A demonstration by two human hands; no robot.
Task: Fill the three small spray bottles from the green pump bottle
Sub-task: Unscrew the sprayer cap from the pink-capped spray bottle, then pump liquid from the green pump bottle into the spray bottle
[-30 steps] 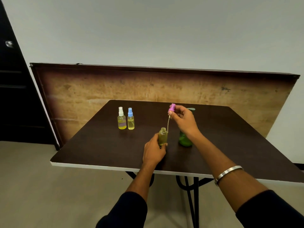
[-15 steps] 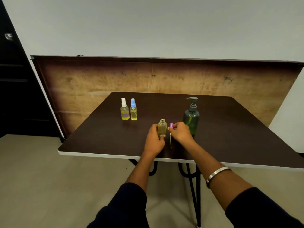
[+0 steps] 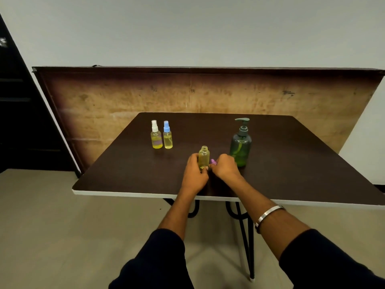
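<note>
Left hand gripping uncapped small bottle upright on dark table; right hand just beside, holding purple cap (partly hidden). Green pump bottle near.

A dark brown table with a white front edge is seen in the middle of the view, carried on thin black metal legs. Behind it, a long, worn wooden board with a dark frame is stood on its long edge against a plain grey wall. A black door or panel is seen at the far left. The floor is covered in a dull beige surface. A silver bangle is worn on 1 wrist, and dark sleeves are seen at the bottom edge.
</note>
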